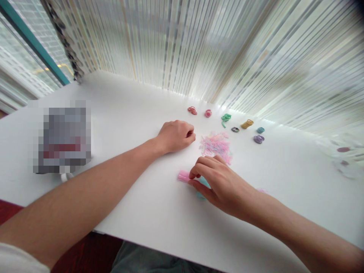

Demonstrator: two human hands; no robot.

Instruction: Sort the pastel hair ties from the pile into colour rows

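Observation:
My left hand (176, 136) rests on the white table (136, 212) with its fingers curled in. Whatever may be inside that curl is hidden. Just right of it lies a loose pile of thin pink and pastel bands (216, 146). Nearer to me, my right hand (212, 178) has thumb and forefinger brought together at the right end of a small pink bundle (183, 176). Anything between those fingertips is too small to make out. Partly covered by the right hand is a light blue bundle (201, 194).
Small coloured band clusters line the back: red (192, 110), pink (208, 113), green (226, 119), dark (235, 129), yellow (247, 124), blue (260, 130) and purple (258, 139). A blurred-out object (64, 136) stands left. Clear plastic items (347, 167) lie right. A string curtain (184, 49) hangs behind.

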